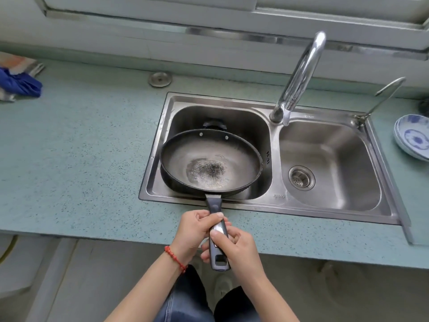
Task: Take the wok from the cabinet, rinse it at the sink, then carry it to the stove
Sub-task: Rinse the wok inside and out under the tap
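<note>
The dark wok (210, 162) hangs over the left basin of the steel double sink (334, 206), a shallow pool of water in its bottom. Its long dark handle points toward me over the counter edge. My left hand (196, 230) grips the handle's upper part and my right hand (234, 246) grips it lower down. The chrome faucet (296, 82) rises between the basins, its spout out of view; no water runs from it.
A blue-green counter (81, 147) surrounds the sink. Blue-and-white plates (413, 138) are stacked at the right edge. A blue cloth (21, 82) lies at the far left. A round metal cap (160, 79) sits behind the sink. A window frame runs along the back.
</note>
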A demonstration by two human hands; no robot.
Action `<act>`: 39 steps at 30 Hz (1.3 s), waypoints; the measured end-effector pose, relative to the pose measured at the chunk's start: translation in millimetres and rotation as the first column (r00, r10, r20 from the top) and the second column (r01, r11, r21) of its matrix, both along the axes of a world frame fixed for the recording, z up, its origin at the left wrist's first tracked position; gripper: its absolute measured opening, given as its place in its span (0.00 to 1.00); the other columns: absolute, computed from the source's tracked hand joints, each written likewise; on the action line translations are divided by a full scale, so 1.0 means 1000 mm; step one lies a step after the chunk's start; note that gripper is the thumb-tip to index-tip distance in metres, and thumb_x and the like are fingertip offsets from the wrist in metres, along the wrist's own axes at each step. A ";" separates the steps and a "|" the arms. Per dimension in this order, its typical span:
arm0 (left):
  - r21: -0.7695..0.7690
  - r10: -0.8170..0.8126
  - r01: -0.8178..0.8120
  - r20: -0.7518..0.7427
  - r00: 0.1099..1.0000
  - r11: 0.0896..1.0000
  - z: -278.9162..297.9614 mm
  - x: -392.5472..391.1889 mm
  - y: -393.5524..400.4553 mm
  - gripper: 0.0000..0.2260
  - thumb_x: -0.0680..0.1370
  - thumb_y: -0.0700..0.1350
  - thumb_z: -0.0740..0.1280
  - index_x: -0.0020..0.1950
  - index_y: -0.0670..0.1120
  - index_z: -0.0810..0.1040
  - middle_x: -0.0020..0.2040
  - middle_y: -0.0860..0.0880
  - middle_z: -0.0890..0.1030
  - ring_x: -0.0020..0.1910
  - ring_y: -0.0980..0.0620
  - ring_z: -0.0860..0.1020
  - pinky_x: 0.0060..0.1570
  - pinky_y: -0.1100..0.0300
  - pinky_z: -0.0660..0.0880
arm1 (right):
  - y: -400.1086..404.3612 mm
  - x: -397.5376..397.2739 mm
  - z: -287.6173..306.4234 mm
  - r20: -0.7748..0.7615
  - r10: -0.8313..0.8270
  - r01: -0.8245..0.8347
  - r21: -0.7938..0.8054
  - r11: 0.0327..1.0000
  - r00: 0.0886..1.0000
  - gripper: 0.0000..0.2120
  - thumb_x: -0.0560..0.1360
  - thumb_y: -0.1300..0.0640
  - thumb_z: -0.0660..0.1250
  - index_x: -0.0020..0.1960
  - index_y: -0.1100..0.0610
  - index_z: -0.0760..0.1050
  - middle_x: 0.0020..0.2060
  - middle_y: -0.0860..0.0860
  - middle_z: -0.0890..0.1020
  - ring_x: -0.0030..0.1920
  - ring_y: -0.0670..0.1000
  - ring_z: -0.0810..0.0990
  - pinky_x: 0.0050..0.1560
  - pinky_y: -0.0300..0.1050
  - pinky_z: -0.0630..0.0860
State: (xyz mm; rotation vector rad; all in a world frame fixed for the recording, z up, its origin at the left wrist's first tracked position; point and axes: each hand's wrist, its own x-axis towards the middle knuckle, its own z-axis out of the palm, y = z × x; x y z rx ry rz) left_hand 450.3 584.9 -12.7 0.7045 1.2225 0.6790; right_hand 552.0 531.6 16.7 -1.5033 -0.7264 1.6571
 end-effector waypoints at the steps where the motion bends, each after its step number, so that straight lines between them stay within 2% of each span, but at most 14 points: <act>1: 0.009 -0.009 0.009 -0.001 1.000 1.000 0.002 0.000 0.002 0.08 0.73 0.38 0.66 0.38 0.33 0.80 0.35 0.37 0.82 0.22 0.53 0.77 0.20 0.69 0.69 | 0.002 0.000 0.002 -0.006 -0.002 0.002 -0.007 1.000 1.000 0.08 0.68 0.56 0.67 0.40 0.61 0.78 0.29 0.55 0.83 0.28 0.53 0.82 0.32 0.46 0.80; 6: -0.005 -0.070 0.070 -0.025 0.997 0.998 0.000 -0.004 0.019 0.10 0.74 0.38 0.64 0.40 0.31 0.79 0.30 0.41 0.78 0.15 0.58 0.69 0.16 0.71 0.62 | 0.021 -0.006 0.000 -0.008 -0.044 0.043 -0.029 0.999 0.999 0.07 0.75 0.63 0.64 0.40 0.64 0.78 0.29 0.57 0.81 0.27 0.52 0.81 0.30 0.43 0.80; 11: -0.046 -0.115 0.114 -0.011 0.993 0.992 -0.007 -0.013 0.030 0.12 0.74 0.38 0.65 0.46 0.27 0.76 0.37 0.37 0.76 0.18 0.57 0.71 0.18 0.69 0.65 | 0.032 -0.011 -0.006 -0.002 -0.021 0.021 -0.043 0.999 1.000 0.10 0.74 0.63 0.64 0.35 0.59 0.79 0.28 0.55 0.82 0.29 0.54 0.81 0.34 0.46 0.81; 14: -0.028 -0.185 0.185 -0.008 0.983 0.982 -0.010 -0.017 0.032 0.08 0.72 0.40 0.68 0.43 0.38 0.72 0.38 0.39 0.73 0.26 0.55 0.75 0.26 0.66 0.71 | 0.033 -0.009 -0.013 0.087 0.013 -0.007 -0.072 0.997 0.996 0.12 0.68 0.51 0.69 0.33 0.59 0.78 0.30 0.59 0.79 0.33 0.57 0.79 0.41 0.60 0.78; 16: -0.041 -0.246 0.244 -0.024 0.969 0.969 -0.009 -0.020 0.033 0.08 0.71 0.41 0.69 0.41 0.40 0.71 0.36 0.42 0.73 0.30 0.55 0.76 0.30 0.64 0.74 | 0.033 -0.009 -0.018 0.180 0.046 -0.037 -0.056 0.998 0.983 0.26 0.61 0.41 0.72 0.37 0.66 0.74 0.32 0.59 0.74 0.35 0.55 0.74 0.41 0.66 0.75; 18: -0.049 -0.294 0.292 -0.036 0.955 0.955 -0.007 -0.023 0.034 0.07 0.72 0.40 0.68 0.38 0.41 0.71 0.33 0.49 0.77 0.33 0.56 0.78 0.33 0.63 0.75 | 0.035 -0.002 -0.025 0.240 0.085 -0.082 -0.020 0.996 0.967 0.35 0.61 0.35 0.69 0.41 0.70 0.72 0.32 0.56 0.72 0.34 0.52 0.72 0.35 0.56 0.73; 20: -0.040 -0.332 0.330 -0.046 0.942 0.943 -0.002 -0.025 0.033 0.05 0.72 0.41 0.69 0.37 0.44 0.76 0.32 0.55 0.80 0.35 0.58 0.79 0.36 0.63 0.76 | 0.036 0.008 -0.027 0.219 0.140 -0.142 -0.008 0.990 0.966 0.27 0.69 0.38 0.64 0.40 0.66 0.76 0.29 0.52 0.75 0.31 0.48 0.75 0.32 0.42 0.73; 21: -0.033 -0.347 0.346 -0.049 0.937 0.938 0.001 -0.026 0.032 0.04 0.71 0.43 0.70 0.41 0.43 0.78 0.34 0.54 0.82 0.37 0.58 0.80 0.37 0.63 0.76 | 0.037 0.014 -0.027 0.178 0.159 -0.160 -0.011 0.987 0.971 0.23 0.72 0.41 0.63 0.40 0.62 0.77 0.29 0.52 0.77 0.29 0.48 0.77 0.30 0.40 0.74; 22: -0.033 -0.356 0.354 -0.060 0.933 0.935 0.001 -0.027 0.031 0.09 0.69 0.45 0.71 0.46 0.42 0.79 0.37 0.53 0.83 0.39 0.58 0.81 0.37 0.62 0.77 | 0.040 0.021 -0.027 0.151 0.160 -0.158 -0.022 0.987 0.976 0.19 0.74 0.43 0.61 0.41 0.60 0.77 0.29 0.52 0.79 0.28 0.48 0.79 0.30 0.39 0.76; 23: -0.050 -0.346 0.343 -0.074 0.935 0.938 0.001 -0.027 0.030 0.12 0.69 0.46 0.71 0.49 0.41 0.79 0.38 0.52 0.83 0.41 0.57 0.81 0.37 0.62 0.77 | 0.045 0.030 -0.030 0.163 0.135 -0.132 -0.031 0.991 0.977 0.17 0.75 0.46 0.60 0.41 0.59 0.76 0.29 0.53 0.81 0.27 0.49 0.79 0.30 0.40 0.76; 27: -0.121 -0.222 0.212 -0.070 0.973 0.970 0.001 -0.024 0.022 0.07 0.72 0.41 0.69 0.49 0.44 0.79 0.37 0.52 0.84 0.39 0.56 0.82 0.36 0.59 0.78 | 0.092 0.075 -0.048 0.296 -0.095 0.101 -0.004 0.995 0.950 0.10 0.77 0.57 0.60 0.40 0.59 0.75 0.32 0.56 0.81 0.25 0.47 0.80 0.27 0.36 0.76; 30: -0.116 -0.189 0.180 -0.075 0.979 0.977 0.002 -0.023 0.020 0.11 0.66 0.46 0.72 0.47 0.45 0.80 0.38 0.51 0.84 0.39 0.54 0.82 0.38 0.57 0.78 | 0.140 0.108 -0.056 0.288 -0.321 0.322 0.044 0.946 0.902 0.08 0.76 0.61 0.60 0.41 0.62 0.74 0.31 0.57 0.80 0.22 0.45 0.79 0.24 0.35 0.75; 33: -0.109 -0.118 0.108 -0.092 0.989 0.988 0.002 -0.019 0.017 0.18 0.59 0.50 0.72 0.45 0.44 0.81 0.39 0.49 0.84 0.39 0.53 0.81 0.41 0.59 0.77 | 0.187 0.137 -0.059 0.277 -0.416 0.408 0.087 0.909 0.866 0.09 0.77 0.61 0.58 0.39 0.61 0.72 0.31 0.57 0.78 0.19 0.44 0.77 0.22 0.34 0.73; 39: -0.093 -0.037 0.027 -0.106 0.994 0.995 -0.001 -0.017 0.017 0.27 0.53 0.51 0.73 0.49 0.40 0.81 0.44 0.43 0.84 0.43 0.48 0.82 0.43 0.60 0.78 | 0.253 0.176 -0.061 0.232 -0.530 0.517 0.118 0.848 0.815 0.11 0.77 0.54 0.59 0.48 0.63 0.70 0.32 0.54 0.78 0.25 0.48 0.78 0.24 0.36 0.75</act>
